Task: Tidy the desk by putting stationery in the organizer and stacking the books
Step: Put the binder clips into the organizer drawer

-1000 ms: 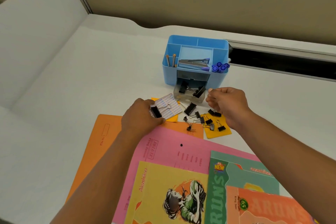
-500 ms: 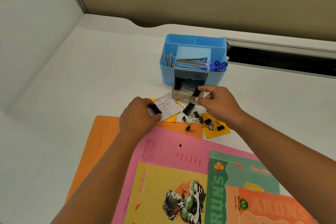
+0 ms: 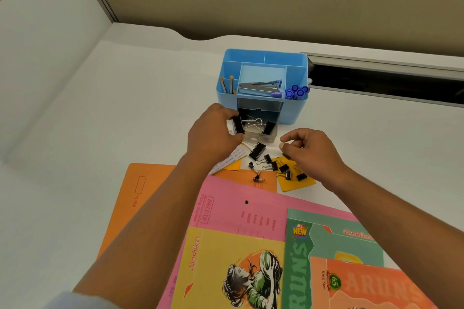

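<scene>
One binder clip (image 3: 237, 125), half hidden, pinched in the left hand (image 3: 213, 133).

**Desk layout, back to front**

The organizer (image 3: 261, 54) stands at the back of the desk (image 3: 125, 108). Its top compartments hold pencils (image 3: 227, 84) on the left, a stapler (image 3: 261, 85) in the middle and pens (image 3: 296, 91) on the right. Its drawer (image 3: 261, 137) juts out in front with clips (image 3: 268, 128) inside. The left hand (image 3: 213, 133) grips a large clip (image 3: 238, 125) at the drawer's left edge. Before the drawer, loose clips (image 3: 257, 151) lie scattered, some on a notepad (image 3: 301, 184) by the right hand (image 3: 313, 150). Nearest me, books (image 3: 233, 266) lie on overlapping folders (image 3: 226, 208).
</scene>
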Demonstrator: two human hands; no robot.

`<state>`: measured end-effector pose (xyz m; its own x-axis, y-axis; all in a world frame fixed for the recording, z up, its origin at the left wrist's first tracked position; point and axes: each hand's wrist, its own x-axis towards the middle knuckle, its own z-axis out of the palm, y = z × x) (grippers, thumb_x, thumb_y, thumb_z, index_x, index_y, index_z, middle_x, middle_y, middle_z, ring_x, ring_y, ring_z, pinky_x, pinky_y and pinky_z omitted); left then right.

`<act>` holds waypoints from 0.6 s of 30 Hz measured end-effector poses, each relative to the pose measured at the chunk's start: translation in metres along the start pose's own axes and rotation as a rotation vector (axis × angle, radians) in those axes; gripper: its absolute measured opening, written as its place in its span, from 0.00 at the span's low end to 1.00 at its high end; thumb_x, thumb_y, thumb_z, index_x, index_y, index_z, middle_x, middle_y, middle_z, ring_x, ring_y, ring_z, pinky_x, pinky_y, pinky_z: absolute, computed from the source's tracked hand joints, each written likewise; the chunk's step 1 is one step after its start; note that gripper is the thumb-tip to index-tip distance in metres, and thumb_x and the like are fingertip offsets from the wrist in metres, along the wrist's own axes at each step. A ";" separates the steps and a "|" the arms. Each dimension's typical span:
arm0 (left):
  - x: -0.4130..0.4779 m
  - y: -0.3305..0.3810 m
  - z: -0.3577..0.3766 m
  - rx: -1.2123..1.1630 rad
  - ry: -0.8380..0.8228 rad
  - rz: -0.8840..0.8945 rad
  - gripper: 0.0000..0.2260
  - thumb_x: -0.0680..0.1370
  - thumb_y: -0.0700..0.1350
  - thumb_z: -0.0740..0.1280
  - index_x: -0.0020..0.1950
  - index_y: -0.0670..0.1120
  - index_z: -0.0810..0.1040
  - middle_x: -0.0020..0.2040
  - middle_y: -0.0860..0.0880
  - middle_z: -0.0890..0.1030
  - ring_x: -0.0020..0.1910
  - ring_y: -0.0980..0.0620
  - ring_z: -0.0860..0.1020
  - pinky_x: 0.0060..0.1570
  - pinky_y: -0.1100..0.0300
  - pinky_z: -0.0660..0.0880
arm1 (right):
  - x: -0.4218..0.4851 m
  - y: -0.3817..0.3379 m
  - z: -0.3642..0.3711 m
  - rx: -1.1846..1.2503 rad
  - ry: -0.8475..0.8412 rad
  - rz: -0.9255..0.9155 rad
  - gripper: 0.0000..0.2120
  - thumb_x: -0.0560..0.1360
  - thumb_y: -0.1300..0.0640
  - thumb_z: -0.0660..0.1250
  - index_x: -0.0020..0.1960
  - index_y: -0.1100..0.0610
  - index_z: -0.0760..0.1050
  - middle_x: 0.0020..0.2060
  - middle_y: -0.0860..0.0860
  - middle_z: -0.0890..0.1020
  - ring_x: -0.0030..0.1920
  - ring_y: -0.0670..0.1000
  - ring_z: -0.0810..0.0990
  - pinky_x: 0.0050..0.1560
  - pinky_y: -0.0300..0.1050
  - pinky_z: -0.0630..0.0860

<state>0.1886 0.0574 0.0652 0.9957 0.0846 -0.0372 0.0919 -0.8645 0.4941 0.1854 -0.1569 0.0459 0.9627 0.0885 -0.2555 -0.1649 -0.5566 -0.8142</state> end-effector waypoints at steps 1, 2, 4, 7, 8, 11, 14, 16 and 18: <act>0.006 0.004 0.002 0.022 -0.023 0.011 0.25 0.73 0.51 0.73 0.69 0.54 0.74 0.65 0.51 0.74 0.63 0.51 0.73 0.53 0.58 0.70 | -0.001 0.001 -0.001 0.001 0.001 -0.001 0.04 0.74 0.55 0.71 0.49 0.50 0.80 0.38 0.58 0.83 0.41 0.55 0.83 0.43 0.45 0.77; 0.011 0.008 0.005 0.042 -0.041 0.017 0.25 0.73 0.49 0.73 0.70 0.54 0.73 0.66 0.50 0.74 0.64 0.50 0.72 0.55 0.56 0.71 | -0.001 0.001 -0.003 0.001 0.002 -0.001 0.04 0.74 0.55 0.71 0.49 0.50 0.81 0.38 0.57 0.83 0.41 0.55 0.83 0.43 0.45 0.77; 0.016 0.013 0.008 0.064 -0.041 0.005 0.27 0.73 0.45 0.73 0.71 0.54 0.71 0.69 0.50 0.73 0.66 0.49 0.72 0.58 0.53 0.72 | -0.002 0.003 -0.006 0.007 0.006 0.007 0.04 0.75 0.55 0.71 0.49 0.51 0.81 0.38 0.57 0.83 0.42 0.55 0.83 0.41 0.43 0.76; 0.012 0.012 0.014 0.025 0.043 -0.059 0.25 0.74 0.42 0.72 0.70 0.53 0.72 0.66 0.51 0.75 0.64 0.48 0.74 0.55 0.54 0.73 | -0.004 0.006 -0.009 0.014 0.013 0.018 0.04 0.75 0.56 0.70 0.49 0.52 0.81 0.38 0.56 0.83 0.41 0.55 0.83 0.36 0.38 0.73; 0.008 0.012 0.016 0.011 0.075 -0.088 0.21 0.75 0.43 0.71 0.67 0.53 0.74 0.63 0.51 0.77 0.61 0.48 0.76 0.51 0.55 0.73 | -0.005 0.007 -0.010 0.014 0.016 0.020 0.03 0.75 0.56 0.70 0.49 0.52 0.81 0.37 0.56 0.83 0.40 0.55 0.83 0.34 0.37 0.72; -0.006 0.012 0.026 -0.001 0.059 -0.142 0.08 0.74 0.48 0.70 0.53 0.53 0.79 0.49 0.52 0.81 0.49 0.50 0.79 0.41 0.58 0.74 | -0.006 0.010 -0.010 0.011 0.028 0.027 0.03 0.75 0.56 0.70 0.48 0.52 0.81 0.38 0.56 0.83 0.40 0.55 0.83 0.33 0.36 0.71; -0.016 0.018 0.038 0.053 -0.087 -0.151 0.07 0.74 0.52 0.70 0.51 0.53 0.82 0.47 0.53 0.82 0.47 0.51 0.80 0.40 0.59 0.74 | -0.007 0.014 -0.007 0.011 0.036 0.029 0.03 0.75 0.55 0.70 0.48 0.52 0.81 0.38 0.57 0.83 0.38 0.55 0.82 0.33 0.37 0.71; -0.018 0.022 0.045 0.096 -0.127 -0.155 0.10 0.73 0.54 0.71 0.52 0.52 0.82 0.47 0.52 0.82 0.46 0.51 0.79 0.39 0.59 0.73 | -0.008 0.016 -0.005 0.010 0.026 0.028 0.03 0.75 0.55 0.70 0.48 0.52 0.81 0.36 0.57 0.83 0.34 0.52 0.79 0.32 0.38 0.72; -0.018 0.027 0.051 0.132 -0.142 -0.155 0.11 0.72 0.55 0.72 0.49 0.50 0.82 0.44 0.51 0.82 0.42 0.51 0.79 0.38 0.57 0.76 | -0.009 0.017 -0.003 0.021 0.013 0.025 0.03 0.75 0.56 0.70 0.48 0.52 0.81 0.34 0.55 0.81 0.32 0.50 0.78 0.32 0.41 0.74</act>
<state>0.1736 0.0077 0.0348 0.9600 0.1590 -0.2303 0.2351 -0.9047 0.3554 0.1746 -0.1695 0.0362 0.9609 0.0643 -0.2694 -0.1933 -0.5409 -0.8186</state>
